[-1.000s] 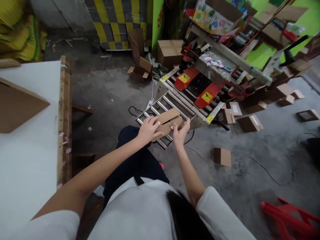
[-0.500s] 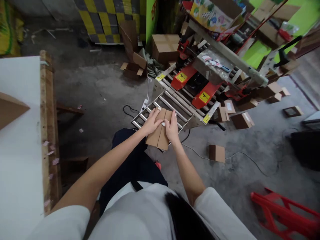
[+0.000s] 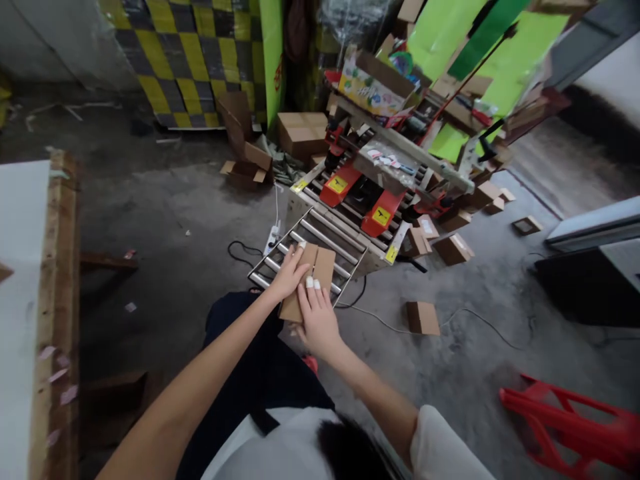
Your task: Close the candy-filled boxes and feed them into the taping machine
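Currently both hands are on one small brown carton [image 3: 325,265], which sits over the near end of the roller conveyor [image 3: 325,231]; whether it rests on the rollers cannot be told. Left hand [image 3: 288,275] comes in from the lower left, forearm slanting up, index finger along the carton's left side, thumb laid over the top toward the centre seam; partly closed on that edge, remaining fingers hidden. Right hand [image 3: 320,324] is palm down at the near right, fingers stretched forward and slightly parted on the top, two tips wrapped in white, thumb apparently under the near edge, so the carton is pinched between. Carton flaps meet at the seam, contents unseen. Beyond, a printed box [image 3: 371,85] stands open atop the red-guided machine [image 3: 383,215], coloured items showing at its far end. On the floor, an open carton [image 3: 244,172] has flaps splayed, dark interior unreadable. Behind it, a larger taped carton [image 3: 303,128] is closed. One small box [image 3: 423,318] lies alone, right of the conveyor.
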### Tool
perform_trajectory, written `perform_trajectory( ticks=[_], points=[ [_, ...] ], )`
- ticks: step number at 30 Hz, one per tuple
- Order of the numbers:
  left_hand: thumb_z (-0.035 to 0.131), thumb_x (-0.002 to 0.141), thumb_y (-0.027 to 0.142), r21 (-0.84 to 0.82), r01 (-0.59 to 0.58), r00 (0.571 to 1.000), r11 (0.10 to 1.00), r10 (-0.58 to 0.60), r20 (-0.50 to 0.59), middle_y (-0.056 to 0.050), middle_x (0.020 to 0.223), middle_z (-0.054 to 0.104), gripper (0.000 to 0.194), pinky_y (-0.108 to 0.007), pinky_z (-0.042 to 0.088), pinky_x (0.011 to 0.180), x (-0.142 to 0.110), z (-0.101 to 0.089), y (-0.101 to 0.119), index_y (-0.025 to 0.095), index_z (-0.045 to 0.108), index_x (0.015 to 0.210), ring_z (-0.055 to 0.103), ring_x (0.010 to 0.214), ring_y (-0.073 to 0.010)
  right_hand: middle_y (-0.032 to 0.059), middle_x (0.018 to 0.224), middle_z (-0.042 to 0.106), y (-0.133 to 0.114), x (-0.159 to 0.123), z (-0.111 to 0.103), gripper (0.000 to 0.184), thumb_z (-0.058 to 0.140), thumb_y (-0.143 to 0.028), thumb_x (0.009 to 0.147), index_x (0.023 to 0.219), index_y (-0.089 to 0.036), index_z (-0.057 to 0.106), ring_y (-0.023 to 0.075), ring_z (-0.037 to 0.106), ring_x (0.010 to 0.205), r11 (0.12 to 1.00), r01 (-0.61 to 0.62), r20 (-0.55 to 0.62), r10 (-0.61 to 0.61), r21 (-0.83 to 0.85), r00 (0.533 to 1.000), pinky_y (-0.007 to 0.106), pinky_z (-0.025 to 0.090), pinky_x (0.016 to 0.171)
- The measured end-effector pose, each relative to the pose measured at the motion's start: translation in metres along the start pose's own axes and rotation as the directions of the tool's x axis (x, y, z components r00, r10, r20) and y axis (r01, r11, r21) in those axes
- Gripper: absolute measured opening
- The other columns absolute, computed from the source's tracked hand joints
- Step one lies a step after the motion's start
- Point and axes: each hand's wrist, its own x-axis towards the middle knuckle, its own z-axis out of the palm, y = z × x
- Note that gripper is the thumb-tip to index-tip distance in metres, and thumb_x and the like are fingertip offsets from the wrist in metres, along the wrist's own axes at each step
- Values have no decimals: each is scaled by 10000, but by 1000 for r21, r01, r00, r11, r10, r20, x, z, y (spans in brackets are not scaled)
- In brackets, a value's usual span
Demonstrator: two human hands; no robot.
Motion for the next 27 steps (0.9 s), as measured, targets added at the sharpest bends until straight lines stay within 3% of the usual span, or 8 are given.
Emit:
perform_trajectory(
  ticks=[5,10,12,15,18,20,23,27],
  points=[
    [650,838,399,-165,35,953,986,-82,-291,-169,1475,452,619,-469,547,994,-22,-44,-12,211,486,1405,496,1339,-328,276,1562,248,57,77,-3,902,758,-305,804,1520,9,309,416,227,1456,983,-179,-122,173,-39,977,570,230,1204],
    [640,836,455,-74,66,830,995,-96,-550,-163,1339,547,519,-415,583,914,-88,-127,-20,201,558,1281,599,1207,-286,339,1314,497,158,170,-70,636,593,-422,900,1293,74,531,368,477,1293,941,-315,-265,336,122,904,490,355,1094],
    [607,856,457,2,100,780,995,-77,-621,-169,1334,540,483,-418,578,915,-122,-161,-22,194,561,1257,594,1207,-281,400,1213,505,180,191,-77,647,478,-468,942,1227,108,559,435,467,1278,936,-288,-282,337,201,898,596,334,1038],
    [567,884,441,205,221,633,954,20,-774,-177,1368,500,472,-454,539,971,-177,-222,-22,187,532,1281,545,1247,-288,395,1404,346,187,199,-40,690,466,-523,918,1375,-7,504,513,310,1379,931,-319,-488,364,176,793,693,267,1023],
    [573,884,420,402,494,391,771,216,-895,-198,1334,506,517,-527,422,1083,-233,-297,-6,145,493,1314,485,1262,-326,300,1520,272,167,164,22,692,399,-524,915,1467,-110,444,491,259,1424,977,-196,-406,213,83,888,728,245,1053],
    [594,873,409,451,650,316,612,322,-893,-225,1345,490,572,-548,332,1135,-259,-350,9,100,468,1338,432,1290,-358,273,1500,333,151,127,58,702,391,-560,886,1438,-136,484,483,352,1376,979,-188,-266,204,84,942,747,288,1033],
    [617,861,373,466,775,345,427,333,-878,-260,1391,445,628,-534,286,1143,-269,-422,27,53,444,1373,381,1323,-389,271,1391,465,139,86,96,745,397,-611,825,1359,-114,546,467,483,1262,955,-241,-107,261,170,959,713,424,943],
    [533,894,268,473,856,485,206,-5,-875,-232,1303,562,443,-513,347,1062,-255,-478,37,88,553,1299,459,1262,-394,242,1223,593,137,74,111,761,432,-670,773,1246,-105,621,425,556,1189,943,-131,-97,168,307,981,587,515,926]
  ],
)
